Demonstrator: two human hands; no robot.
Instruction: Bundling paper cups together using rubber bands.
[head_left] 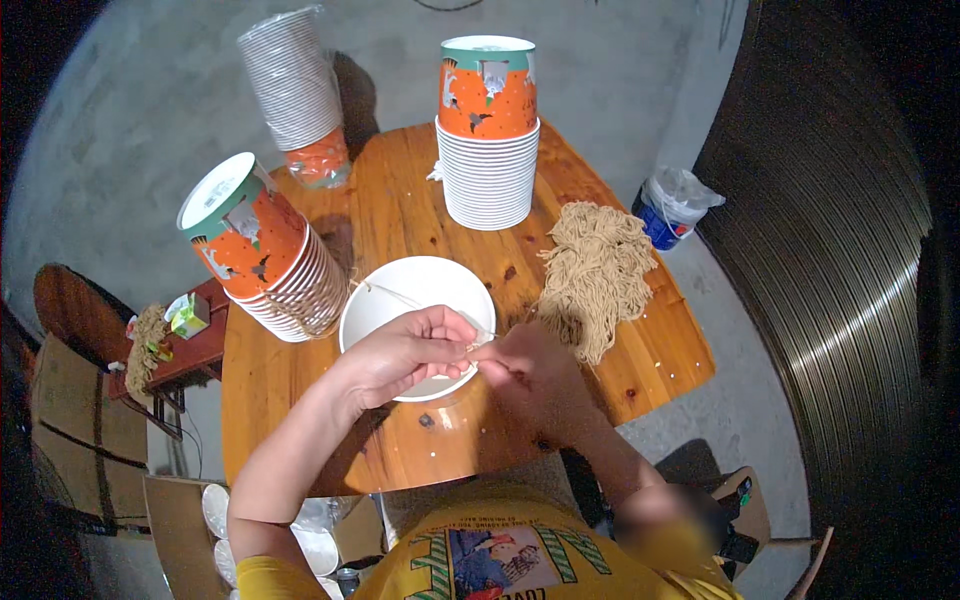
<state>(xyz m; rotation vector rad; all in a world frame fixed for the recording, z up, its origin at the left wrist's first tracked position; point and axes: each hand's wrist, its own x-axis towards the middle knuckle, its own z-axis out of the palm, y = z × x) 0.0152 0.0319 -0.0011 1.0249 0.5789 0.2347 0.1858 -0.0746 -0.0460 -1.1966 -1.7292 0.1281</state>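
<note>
My left hand (415,358) and my right hand (535,375) meet over the near right part of a white round bowl (450,285). Fingertips of both are pinched together on a thin pale cord (392,293), which runs back across the bowl to its left rim. What lies exactly between the fingertips is too small to make out. Left of the bowl leans a stack of paper tubs (250,235), orange and green on top, white rims below. Tan knotted cord (312,300) drapes over its lower right side.
A second tub stack (488,130) stands at the back, and a plastic-wrapped one (295,90) at the back left. A tan yarn heap (600,270) covers the table's right. Beyond the wooden table (390,210) are a lined blue bucket (668,215) and a red side table (200,345).
</note>
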